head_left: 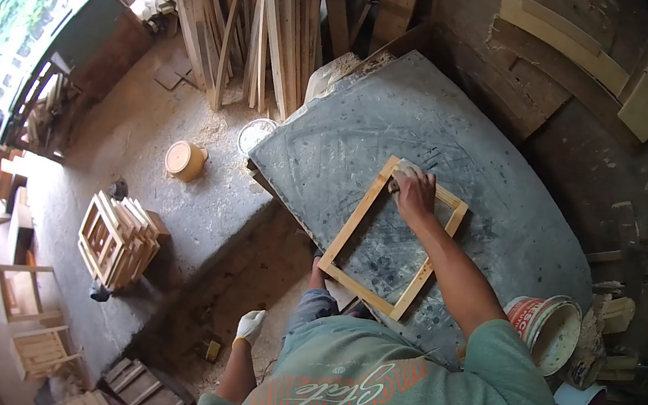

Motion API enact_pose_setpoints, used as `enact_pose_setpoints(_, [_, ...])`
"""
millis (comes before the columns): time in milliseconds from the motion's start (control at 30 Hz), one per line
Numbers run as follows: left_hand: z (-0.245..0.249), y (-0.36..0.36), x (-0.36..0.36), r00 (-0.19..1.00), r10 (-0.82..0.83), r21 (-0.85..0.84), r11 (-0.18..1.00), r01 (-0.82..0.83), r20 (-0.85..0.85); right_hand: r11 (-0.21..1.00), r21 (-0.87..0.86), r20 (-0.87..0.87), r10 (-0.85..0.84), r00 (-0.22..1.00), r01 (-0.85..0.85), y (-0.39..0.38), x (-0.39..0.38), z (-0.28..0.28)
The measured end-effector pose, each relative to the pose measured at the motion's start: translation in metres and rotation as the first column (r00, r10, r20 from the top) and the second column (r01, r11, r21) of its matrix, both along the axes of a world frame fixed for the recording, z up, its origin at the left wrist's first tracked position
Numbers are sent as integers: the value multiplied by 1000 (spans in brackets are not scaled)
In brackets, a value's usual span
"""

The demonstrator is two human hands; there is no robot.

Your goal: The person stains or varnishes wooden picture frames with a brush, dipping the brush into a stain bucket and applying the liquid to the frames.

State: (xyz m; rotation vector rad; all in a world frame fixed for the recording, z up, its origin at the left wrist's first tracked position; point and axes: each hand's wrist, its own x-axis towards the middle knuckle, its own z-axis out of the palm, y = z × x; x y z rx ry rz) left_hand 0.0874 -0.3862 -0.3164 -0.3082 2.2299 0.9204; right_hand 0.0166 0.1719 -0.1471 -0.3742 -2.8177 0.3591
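A rectangular wooden frame (356, 221) of pale slats lies flat on a grey, stained worktable (331, 143). My right hand (415, 188) is at the frame's far corner, its fingers bent down around something small that is mostly hidden; a whitish patch and a dark bit show beside the fingers. My right arm reaches across the frame's open middle and covers part of its right side. Off to the left and below the table, my left hand (250, 326) wears a white glove. Its fingers are curled in, with nothing visible in them, and it is apart from the frame.
Stacked small wooden frames (119, 240) stand on the concrete floor at left, near a round tan container (185, 161). Long boards (241, 22) lean at the back. A white-and-red bucket (551, 332) stands by the table's right edge. A floor step (202, 268) drops off between.
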Motion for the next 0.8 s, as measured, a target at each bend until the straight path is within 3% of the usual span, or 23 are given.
enact_pose_setpoints(33, [-4,-2,0,1000,4,1,1000,-4,8,999,-21,-28,-33,999,33,-2,-5,3])
enact_pose_setpoints(67, [-7,-3,0,1000,6,2,1000,-6,18,998,6,-134,56,989,-56,-2,-6,4])
enact_pose_setpoints(200, [-6,-1,-7,998,-17,17,1000,16,60,995,95,-5,20,1000,-19,-9,4,-26])
enact_pose_setpoints(367, [-23,-2,-22,997,-75,67,995,72,34,996,-62,37,-69,997,71,3,42,1])
enact_pose_setpoints(433, [-25,5,-25,999,-2,69,998,0,37,993,-58,7,-105,994,105,15,61,-4])
enact_pose_setpoints(700, [-34,21,-26,999,-8,144,990,4,34,914,-114,298,-343,891,390,39,111,45])
enact_pose_setpoints(800, [-22,23,-20,999,10,148,989,-17,49,888,-160,71,-425,902,431,45,102,31])
